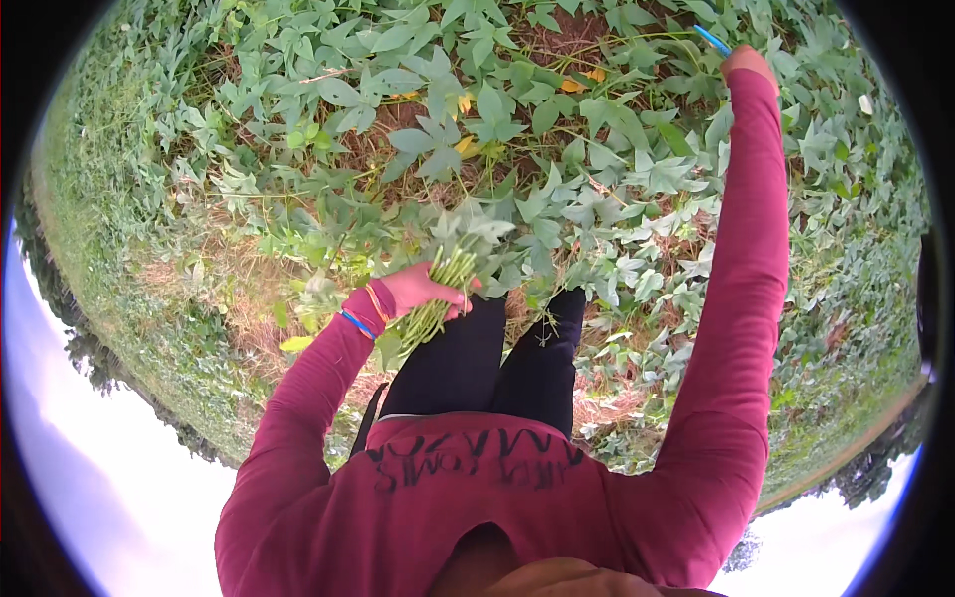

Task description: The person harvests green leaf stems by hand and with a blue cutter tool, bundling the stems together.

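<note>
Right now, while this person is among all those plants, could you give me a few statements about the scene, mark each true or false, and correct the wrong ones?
1. The left hand holds a bunch of green stems. True.
2. The right hand is empty. False: it grips a slim blue object.
3. An orange band and a blue band circle the left wrist. True.
4. The trousers are white. False: they are black or very dark.
5. Some yellow leaves show among the green ones. True.
6. The two hands are touching. False: they are well apart, the right one stretched farther out.
</note>
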{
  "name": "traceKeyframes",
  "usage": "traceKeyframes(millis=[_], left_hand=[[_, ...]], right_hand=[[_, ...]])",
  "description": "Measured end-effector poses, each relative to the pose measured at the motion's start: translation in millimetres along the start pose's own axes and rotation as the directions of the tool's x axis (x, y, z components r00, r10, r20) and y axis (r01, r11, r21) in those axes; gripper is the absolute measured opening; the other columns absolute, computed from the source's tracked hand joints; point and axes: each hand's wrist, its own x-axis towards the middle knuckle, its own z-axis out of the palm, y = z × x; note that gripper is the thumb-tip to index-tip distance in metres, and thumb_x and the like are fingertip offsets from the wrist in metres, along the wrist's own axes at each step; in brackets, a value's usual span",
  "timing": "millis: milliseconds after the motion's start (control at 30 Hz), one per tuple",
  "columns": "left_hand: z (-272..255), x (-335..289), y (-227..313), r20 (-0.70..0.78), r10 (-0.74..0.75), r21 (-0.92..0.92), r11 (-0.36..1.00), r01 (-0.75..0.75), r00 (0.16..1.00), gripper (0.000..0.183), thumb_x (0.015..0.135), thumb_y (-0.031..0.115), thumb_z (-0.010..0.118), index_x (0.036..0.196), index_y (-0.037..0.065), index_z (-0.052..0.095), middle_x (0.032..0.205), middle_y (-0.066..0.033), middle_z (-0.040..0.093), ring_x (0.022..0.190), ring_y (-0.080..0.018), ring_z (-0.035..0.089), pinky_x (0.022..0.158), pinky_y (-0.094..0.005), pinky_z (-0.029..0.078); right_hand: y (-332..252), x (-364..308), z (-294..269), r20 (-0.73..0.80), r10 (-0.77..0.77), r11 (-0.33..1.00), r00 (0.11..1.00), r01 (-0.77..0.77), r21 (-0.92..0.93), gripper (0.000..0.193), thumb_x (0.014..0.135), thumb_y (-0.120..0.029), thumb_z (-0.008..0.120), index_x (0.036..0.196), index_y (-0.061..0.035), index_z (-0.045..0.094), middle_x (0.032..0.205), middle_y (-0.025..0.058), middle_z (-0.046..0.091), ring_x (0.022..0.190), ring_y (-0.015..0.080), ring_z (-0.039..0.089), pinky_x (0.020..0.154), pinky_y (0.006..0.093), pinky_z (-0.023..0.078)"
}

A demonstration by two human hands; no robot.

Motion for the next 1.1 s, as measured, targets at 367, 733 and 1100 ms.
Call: traceKeyframes(millis=[367, 733, 1100], left_hand=[[52, 22, 74, -0.298, 0.320, 0.128, 0.947, -0.295, 0.899, 0.035, 0.081, 0.015, 0.080, 0.112, 0.003, 0.067, 0.094, -0.0046, 0.070, 0.076, -0.0119, 0.062, 0.069, -0.0278, 0.051], [30, 17, 38, -0.413, 0.317, 0.346, 0.922, -0.175, 0.854, 0.032, 0.076, 0.008, 0.082, 0.102, 0.000, 0.065, 0.083, -0.0036, 0.067, 0.062, -0.0112, 0.059, 0.061, -0.0273, 0.048], [78, -10, 29, -0.470, 0.450, 0.532, 0.831, -0.163, 0.759, 0.041, 0.078, 0.014, 0.083, 0.114, 0.002, 0.066, 0.094, -0.0020, 0.070, 0.079, -0.0097, 0.063, 0.074, -0.0268, 0.051]], right_hand=[[-128, -480, -38, 0.115, -0.408, 0.104, 0.906, -0.079, 0.991, 0.016, 0.079, -0.003, 0.072, 0.094, 0.0000, 0.070, 0.079, 0.0164, 0.063, 0.072, 0.0331, 0.062, 0.066, 0.0382, 0.050], [-88, -317, 27, 0.109, -0.418, 0.862, 0.902, 0.357, 0.359, 0.045, 0.091, -0.051, 0.059, 0.081, -0.0093, 0.070, 0.076, 0.0160, 0.070, 0.070, 0.0345, 0.070, 0.063, 0.0447, 0.056], [-146, -394, 8, 0.575, -0.246, -0.400, 0.781, -0.622, 0.673, 0.030, 0.092, -0.016, 0.069, 0.114, 0.0016, 0.061, 0.094, 0.0124, 0.072, 0.078, 0.0174, 0.070, 0.066, 0.0266, 0.054]])
